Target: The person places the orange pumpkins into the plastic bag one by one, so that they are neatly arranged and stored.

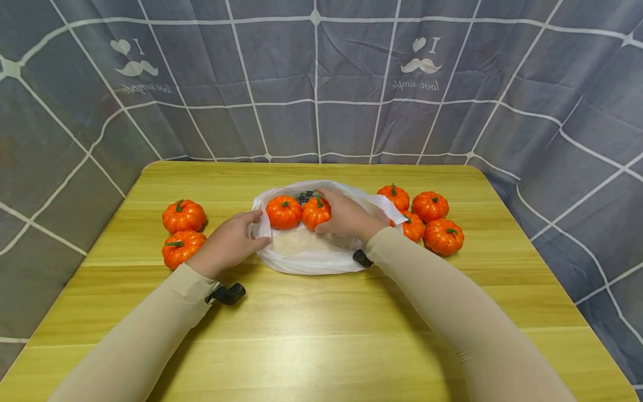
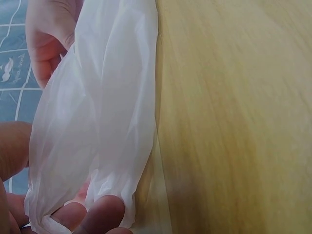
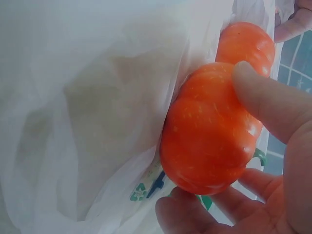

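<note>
A white plastic bag (image 1: 311,263) lies with its mouth spread in the middle of the table. My left hand (image 1: 232,241) pinches the bag's left rim, and in the left wrist view its fingers (image 2: 102,214) have the thin film bunched between them. With its thumb on one side and fingers on the other, my right hand (image 1: 348,215) grips an orange toy pumpkin (image 3: 209,131) within the bag's mouth. Another pumpkin (image 1: 283,213) sits in the bag just left of the held one. Green and dark printing shows on the bag in the right wrist view.
Two pumpkins (image 1: 183,216) stand on the wooden table (image 1: 291,335) left of the bag. Several more pumpkins (image 1: 444,237) cluster to its right, partly behind the bag's edge and my right arm. A grey checked curtain (image 1: 281,67) hangs behind and at both sides.
</note>
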The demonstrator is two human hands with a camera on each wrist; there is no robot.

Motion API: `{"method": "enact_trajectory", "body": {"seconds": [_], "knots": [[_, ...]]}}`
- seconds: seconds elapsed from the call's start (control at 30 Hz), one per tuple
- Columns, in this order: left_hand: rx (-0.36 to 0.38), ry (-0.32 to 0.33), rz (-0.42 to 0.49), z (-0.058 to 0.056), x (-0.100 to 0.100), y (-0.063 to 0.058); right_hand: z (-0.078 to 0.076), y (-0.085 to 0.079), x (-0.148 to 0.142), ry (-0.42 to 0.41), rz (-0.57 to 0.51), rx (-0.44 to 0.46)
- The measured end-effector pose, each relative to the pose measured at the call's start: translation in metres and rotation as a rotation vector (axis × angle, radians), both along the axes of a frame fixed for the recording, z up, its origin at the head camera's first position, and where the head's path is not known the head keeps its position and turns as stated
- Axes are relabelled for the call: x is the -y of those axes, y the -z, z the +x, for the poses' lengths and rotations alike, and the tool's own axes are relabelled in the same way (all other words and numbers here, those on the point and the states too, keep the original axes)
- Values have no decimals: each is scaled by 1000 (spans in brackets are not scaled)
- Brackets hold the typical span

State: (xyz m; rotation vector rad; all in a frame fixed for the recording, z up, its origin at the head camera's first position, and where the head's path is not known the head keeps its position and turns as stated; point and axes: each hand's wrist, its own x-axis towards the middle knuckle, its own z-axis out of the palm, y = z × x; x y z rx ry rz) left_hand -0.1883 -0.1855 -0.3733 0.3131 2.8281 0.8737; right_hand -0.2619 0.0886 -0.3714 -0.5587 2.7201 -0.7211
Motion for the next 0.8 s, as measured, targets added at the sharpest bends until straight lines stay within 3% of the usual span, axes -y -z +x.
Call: {"method": "enact_trajectory", "body": {"seconds": [0.2, 0.43, 0.8], "knots": [[-12, -2, -11, 0, 0, 1, 1, -1, 1, 2, 21, -39], [-13, -1, -14, 1, 0, 1, 11, -11, 0, 27, 72, -16], [-10, 0, -5, 2, 0, 1, 50, -58, -18, 8, 104, -95]]}}
